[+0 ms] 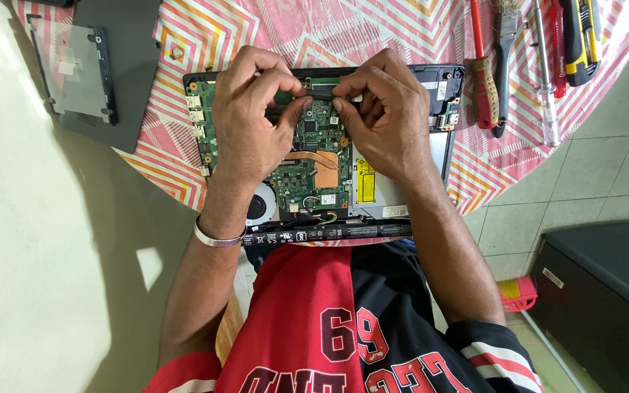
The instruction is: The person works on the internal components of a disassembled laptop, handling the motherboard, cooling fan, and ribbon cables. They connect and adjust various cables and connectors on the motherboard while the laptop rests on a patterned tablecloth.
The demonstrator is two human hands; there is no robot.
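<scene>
An opened laptop (442, 87) lies bottom-up on a round table, its green circuit board (307, 175), round fan (260, 205) and silver drive (373, 185) exposed. My left hand (252, 120) and my right hand (387, 116) meet over the far part of the board. Both pinch a thin dark strip (322, 92) near a memory slot, thumbs and forefingers pressed on it from each side. A silver bracelet sits on my left wrist. The hands hide most of the upper board.
The laptop's dark bottom cover (121, 65) and a grey panel (78, 69) lie at the left. Screwdrivers (547, 65), a brush (504, 51) and red-handled pliers (483, 80) lie at the right. A pink patterned cloth (329, 29) covers the table. A dark box (606, 298) stands on the tiled floor.
</scene>
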